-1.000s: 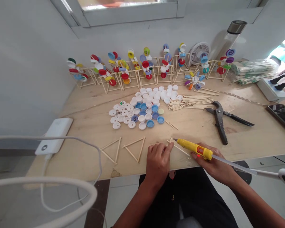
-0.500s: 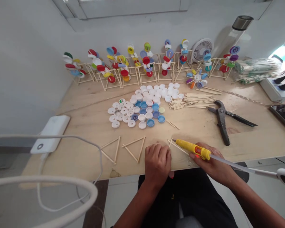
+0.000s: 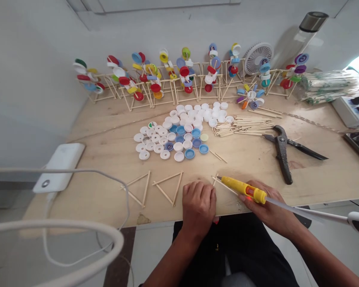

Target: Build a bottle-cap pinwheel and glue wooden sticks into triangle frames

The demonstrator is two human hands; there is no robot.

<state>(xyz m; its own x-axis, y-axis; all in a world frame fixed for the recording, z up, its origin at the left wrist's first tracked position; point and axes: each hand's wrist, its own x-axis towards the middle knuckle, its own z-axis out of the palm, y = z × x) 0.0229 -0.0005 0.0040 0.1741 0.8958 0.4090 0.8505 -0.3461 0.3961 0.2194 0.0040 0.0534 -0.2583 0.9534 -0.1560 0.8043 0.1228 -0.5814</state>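
Observation:
My right hand (image 3: pixel 267 207) grips a yellow glue gun (image 3: pixel 242 187) whose nozzle points left at thin wooden sticks (image 3: pixel 219 181) lying near the table's front edge. My left hand (image 3: pixel 199 205) rests curled on the table just left of those sticks, fingers pressed together at their near end; what it pinches is hidden. Two finished stick triangles (image 3: pixel 151 187) lie to the left of that hand.
A cluster of white and blue bottle caps (image 3: pixel 179 133) sits mid-table beside a pile of sticks (image 3: pixel 245 125) and black cutters (image 3: pixel 283 151). Cap-and-stick models (image 3: pixel 182 81) line the back wall with a small fan (image 3: pixel 257 57). A white power bank (image 3: pixel 60 161) lies left.
My left hand has drawn back slightly and curled its fingers tighter; the glue gun stays at the same sticks. The view has tilted a little downward.

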